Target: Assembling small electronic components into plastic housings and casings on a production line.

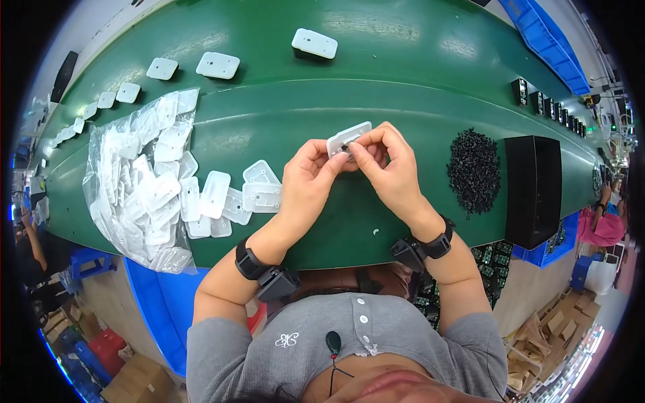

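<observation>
Over the middle of the green table I hold a white plastic cover [355,133], tilted with its inner side toward me. My left hand [308,176] is closed on the cover's left end. The thumb and fingers of my right hand [388,158] pinch together at its inner face, where a small dark piece shows; its exact form is mostly covered by fingertips. Beside my left forearm lie several loose white covers [262,197], spilling from a clear plastic bag [101,201] full of them. To the right of my right hand sits a heap of small black parts [474,171].
A black bin [533,191] stands right of the heap. White-topped black boxes [314,44] line the far side of the green table [376,101]. More black units [520,92] stand far right near a blue tray [547,43]. Circuit boards [494,269] lie below the table's near edge.
</observation>
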Available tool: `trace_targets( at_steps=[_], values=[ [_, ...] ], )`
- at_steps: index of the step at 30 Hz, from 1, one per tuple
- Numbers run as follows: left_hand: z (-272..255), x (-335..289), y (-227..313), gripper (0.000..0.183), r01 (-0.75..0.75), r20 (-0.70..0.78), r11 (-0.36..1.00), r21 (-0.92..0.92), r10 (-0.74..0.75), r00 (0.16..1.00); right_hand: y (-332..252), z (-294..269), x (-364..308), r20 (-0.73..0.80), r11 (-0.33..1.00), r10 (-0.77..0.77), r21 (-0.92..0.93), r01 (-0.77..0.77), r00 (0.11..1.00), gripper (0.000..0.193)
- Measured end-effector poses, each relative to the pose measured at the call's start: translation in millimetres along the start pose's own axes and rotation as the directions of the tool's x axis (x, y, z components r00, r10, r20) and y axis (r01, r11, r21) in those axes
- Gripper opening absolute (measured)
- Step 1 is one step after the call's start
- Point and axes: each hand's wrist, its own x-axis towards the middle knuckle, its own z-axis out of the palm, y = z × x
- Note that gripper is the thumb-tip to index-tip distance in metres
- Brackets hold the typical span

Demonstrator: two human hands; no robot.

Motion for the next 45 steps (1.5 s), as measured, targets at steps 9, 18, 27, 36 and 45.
trace_targets(
  at_steps=[9,18,27,36,45],
  values=[
    [-2.9,3.0,1.8,0.012,-0.06,-0.002,0.997,0.049,0.06,0.998,5.2,-1.3,-3.2,-0.008,0.974,-0.168,-0.155,0.164,0.986,0.013],
    [-1.0,1.3,3.9,0.011,-0.032,0.038,0.992,0.118,0.028,0.999,-3.0,-17.7,3.8,0.135,0.99,-0.025,-0.134,0.043,0.991,0.022],
    [6.4,4.9,13.3,0.022,-0.066,-0.002,0.994,0.086,0.066,0.998,1.9,-18.0,9.3,0.124,0.963,0.159,0.197,-0.181,0.979,0.022],
    [-14.5,15.4,4.6,0.013,-0.166,0.032,0.701,0.694,0.2,0.979,41.4,-165.5,114.7,-0.152,0.438,-0.231,-0.898,-0.037,0.961,0.048],
    [9.1,-3.0,13.5,0.048,-0.346,0.292,0.224,0.911,0.241,0.926,128.4,-311.6,177.4,-0.705,0.063,0.342,-0.643,-0.763,0.622,0.04]
  ],
)
